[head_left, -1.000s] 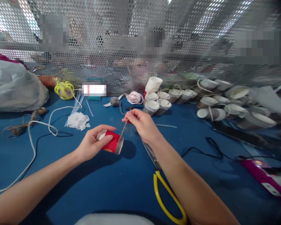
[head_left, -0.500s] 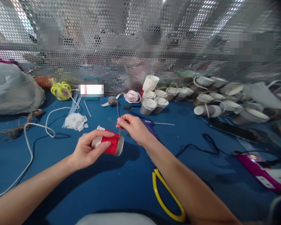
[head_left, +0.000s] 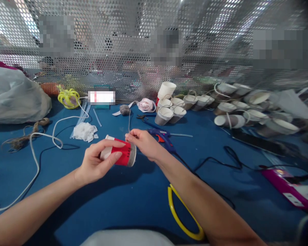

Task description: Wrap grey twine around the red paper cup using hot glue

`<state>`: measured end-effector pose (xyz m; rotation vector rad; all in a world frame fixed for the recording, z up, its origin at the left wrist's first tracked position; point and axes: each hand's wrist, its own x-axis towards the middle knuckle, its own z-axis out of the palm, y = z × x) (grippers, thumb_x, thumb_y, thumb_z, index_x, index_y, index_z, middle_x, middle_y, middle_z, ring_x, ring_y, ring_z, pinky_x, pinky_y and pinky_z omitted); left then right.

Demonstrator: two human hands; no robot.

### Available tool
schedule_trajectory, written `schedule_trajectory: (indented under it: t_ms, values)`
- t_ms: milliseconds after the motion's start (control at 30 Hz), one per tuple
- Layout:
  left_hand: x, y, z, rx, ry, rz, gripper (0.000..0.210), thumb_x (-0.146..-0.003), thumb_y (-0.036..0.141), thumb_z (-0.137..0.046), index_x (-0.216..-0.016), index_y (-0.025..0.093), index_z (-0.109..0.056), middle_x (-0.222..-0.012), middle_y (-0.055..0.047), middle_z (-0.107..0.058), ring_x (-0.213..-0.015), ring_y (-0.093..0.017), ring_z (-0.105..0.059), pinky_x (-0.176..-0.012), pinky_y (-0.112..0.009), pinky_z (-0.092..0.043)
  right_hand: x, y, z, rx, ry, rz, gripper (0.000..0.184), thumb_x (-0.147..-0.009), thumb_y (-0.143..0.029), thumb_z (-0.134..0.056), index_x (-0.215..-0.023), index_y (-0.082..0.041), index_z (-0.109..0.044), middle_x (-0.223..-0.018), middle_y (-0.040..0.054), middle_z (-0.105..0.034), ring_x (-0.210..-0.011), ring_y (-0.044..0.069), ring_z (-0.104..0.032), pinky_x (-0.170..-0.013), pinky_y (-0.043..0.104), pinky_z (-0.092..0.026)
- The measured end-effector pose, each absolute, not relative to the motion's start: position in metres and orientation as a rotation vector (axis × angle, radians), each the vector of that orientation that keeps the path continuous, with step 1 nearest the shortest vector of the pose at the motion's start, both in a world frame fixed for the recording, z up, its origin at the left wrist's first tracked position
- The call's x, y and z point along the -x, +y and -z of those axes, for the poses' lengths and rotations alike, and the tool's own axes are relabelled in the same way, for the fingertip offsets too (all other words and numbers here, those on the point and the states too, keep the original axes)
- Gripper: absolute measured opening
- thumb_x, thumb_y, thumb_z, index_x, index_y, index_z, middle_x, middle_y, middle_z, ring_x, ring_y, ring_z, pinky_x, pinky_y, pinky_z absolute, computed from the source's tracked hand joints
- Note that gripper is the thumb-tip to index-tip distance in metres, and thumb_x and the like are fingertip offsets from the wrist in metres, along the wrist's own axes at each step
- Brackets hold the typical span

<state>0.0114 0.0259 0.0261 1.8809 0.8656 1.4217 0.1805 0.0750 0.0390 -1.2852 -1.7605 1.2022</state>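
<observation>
A red and white paper cup (head_left: 122,158) lies sideways in my left hand (head_left: 94,159), its base turned to the right. Grey yarn is wound around the cup's base end. Just above that end, my right hand (head_left: 141,141) pinches the grey yarn (head_left: 129,123), which runs back to a small grey yarn ball (head_left: 124,110) on the table. Behind my right hand rests a blue glue gun (head_left: 164,138) with an orange trigger.
Several yarn-wrapped cups with handles (head_left: 164,115) stand at the back right. Yellow-handled scissors (head_left: 179,218) lie under my right forearm. White ribbon (head_left: 146,105), pliers (head_left: 143,117), a white scrap pile (head_left: 84,132) and a white cable (head_left: 37,164) are on the blue table (head_left: 113,208).
My right hand has moved slightly left and down, closer to the cup, with the yarn still pinched. The cup has turned a little in my left hand.
</observation>
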Motion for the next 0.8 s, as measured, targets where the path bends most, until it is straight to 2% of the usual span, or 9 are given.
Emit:
schedule_trajectory:
  t_ms: [133,300,400,533,667,733,800]
  values:
    - [-0.015,0.028,-0.027,-1.628,0.916,-1.436,0.015,-0.075,0.022,-0.06,-0.089,0.018,-0.063,-0.079,-0.003,-0.066,-0.06,-0.009,-0.055,-0.052,-0.017,-0.044,-0.176,0.076,-0.03,1.329,-1.8,-1.196,0.026,-0.078,-0.037,-0.045,-0.059,-0.02,-0.045,-0.049,-0.0049,-0.042,-0.044,0.009,-0.036,-0.044,0.024,-0.029]
    - [-0.017,0.034,-0.028,-1.319,0.934,-1.427,0.019,-0.074,0.028,-0.061,-0.092,0.02,-0.062,-0.072,0.0,-0.062,-0.054,-0.007,-0.052,-0.047,-0.015,-0.043,-0.183,0.087,-0.032,1.42,-1.813,-0.934,0.017,-0.073,-0.029,-0.054,-0.06,-0.02,-0.048,-0.061,0.0004,-0.051,-0.059,0.014,-0.046,-0.055,0.027,-0.032]
    - [-0.018,0.038,-0.03,-1.313,0.954,-1.46,0.021,-0.073,0.029,-0.061,-0.093,0.02,-0.061,-0.073,0.0,-0.062,-0.054,-0.007,-0.052,-0.049,-0.016,-0.045,-0.195,0.086,-0.049,1.433,-1.798,-0.847,0.025,-0.078,-0.037,-0.05,-0.06,-0.021,-0.047,-0.064,0.0017,-0.052,-0.06,0.014,-0.047,-0.055,0.028,-0.034]
    - [-0.019,0.038,-0.026,-1.473,1.008,-1.488,0.022,-0.074,0.027,-0.06,-0.094,0.017,-0.059,-0.078,-0.002,-0.063,-0.058,-0.008,-0.054,-0.053,-0.018,-0.046,-0.203,0.067,-0.066,1.284,-1.816,-1.157,0.034,-0.081,-0.049,-0.041,-0.071,-0.019,-0.052,-0.067,0.0016,-0.055,-0.058,0.012,-0.05,-0.05,0.025,-0.038]
    - [-0.016,0.035,-0.015,-1.757,0.968,-1.413,0.026,-0.077,0.022,-0.057,-0.102,0.018,-0.056,-0.093,-0.005,-0.064,-0.071,-0.011,-0.056,-0.061,-0.02,-0.045,-0.199,0.049,-0.057,1.173,-1.691,-1.395,0.024,-0.078,-0.042,-0.05,-0.075,-0.018,-0.05,-0.066,-0.0008,-0.053,-0.06,0.011,-0.05,-0.055,0.024,-0.039]
    - [-0.015,0.035,-0.011,-1.824,0.915,-1.335,0.031,-0.077,0.02,-0.058,-0.108,0.02,-0.055,-0.096,-0.005,-0.064,-0.07,-0.011,-0.056,-0.06,-0.019,-0.045,-0.197,0.044,-0.05,1.153,-1.62,-1.402,0.02,-0.077,-0.038,-0.052,-0.073,-0.018,-0.048,-0.065,-0.0017,-0.051,-0.061,0.011,-0.049,-0.056,0.025,-0.039]
    - [-0.014,0.037,-0.01,-1.765,0.888,-1.278,0.036,-0.074,0.022,-0.061,-0.11,0.019,-0.054,-0.102,-0.007,-0.062,-0.077,-0.013,-0.057,-0.066,-0.022,-0.046,-0.198,0.04,-0.047,1.164,-1.661,-1.333,0.018,-0.078,-0.035,-0.052,-0.072,-0.019,-0.047,-0.066,-0.0021,-0.05,-0.062,0.011,-0.048,-0.057,0.025,-0.039]
